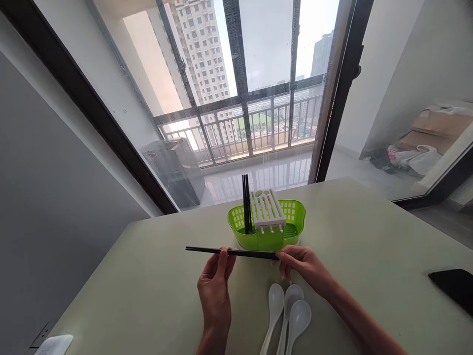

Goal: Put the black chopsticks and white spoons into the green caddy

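Note:
A pair of black chopsticks (251, 254) lies level in front of me, held in both hands. My left hand (216, 286) is closed, pinching the chopsticks near their middle. The fingers of my right hand (301, 264) pinch their right end. Just beyond stands a green basket (269, 240) with a white slatted rack (268, 209) across its middle. More black chopsticks (247, 204) stand upright in the basket's left compartment. Below my right hand, three white spoons (300, 315) lie side by side on the table, bowls pointing away from me.
The pale table (155, 286) carries a black flat object (453, 288) at its right edge and a white object (55, 345) at the lower left corner. Past the far edge are glass doors and a balcony. Bags and cardboard (436, 133) lie on the floor at right.

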Demonstrator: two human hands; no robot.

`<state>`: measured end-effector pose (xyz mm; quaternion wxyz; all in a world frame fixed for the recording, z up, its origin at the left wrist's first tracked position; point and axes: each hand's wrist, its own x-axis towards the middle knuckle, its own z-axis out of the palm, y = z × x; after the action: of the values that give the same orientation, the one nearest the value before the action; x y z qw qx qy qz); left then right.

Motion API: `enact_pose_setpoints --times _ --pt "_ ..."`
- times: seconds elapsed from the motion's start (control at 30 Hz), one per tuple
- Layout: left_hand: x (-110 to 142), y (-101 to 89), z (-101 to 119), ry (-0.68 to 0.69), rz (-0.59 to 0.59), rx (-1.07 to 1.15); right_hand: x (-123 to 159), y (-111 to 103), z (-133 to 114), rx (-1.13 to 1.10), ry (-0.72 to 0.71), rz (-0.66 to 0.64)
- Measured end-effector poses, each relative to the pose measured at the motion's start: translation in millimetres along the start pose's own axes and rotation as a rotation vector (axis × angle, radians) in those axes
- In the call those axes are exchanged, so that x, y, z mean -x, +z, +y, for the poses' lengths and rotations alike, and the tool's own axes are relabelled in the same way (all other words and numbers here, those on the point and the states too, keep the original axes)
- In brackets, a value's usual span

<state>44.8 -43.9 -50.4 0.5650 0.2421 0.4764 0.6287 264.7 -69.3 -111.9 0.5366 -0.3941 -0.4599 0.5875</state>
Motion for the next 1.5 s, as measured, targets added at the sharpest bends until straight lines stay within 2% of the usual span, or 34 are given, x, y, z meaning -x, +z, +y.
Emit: enact_pose_setpoints --times 0.37,0.73,1.13,1.5 --pt "0.7 3.6 4.0 -0.009 -0.011 -0.007 0.1 2.2 -4.5 0.022 0.002 0.029" --pt "-2.4 2.6 34.6 0.036 -0.024 -0.070 -0.6 0.8 -3.0 -0.015 -0.017 0.077" --pt "-1.6 2.5 29.2 0.049 -0.012 -0.056 -0.3 0.1 -1.3 -0.024 -0.014 0.089" --pt "1.0 3.5 33.0 0.050 -0.045 -0.083 0.2 -0.1 -1.8 -0.057 -0.037 0.079"
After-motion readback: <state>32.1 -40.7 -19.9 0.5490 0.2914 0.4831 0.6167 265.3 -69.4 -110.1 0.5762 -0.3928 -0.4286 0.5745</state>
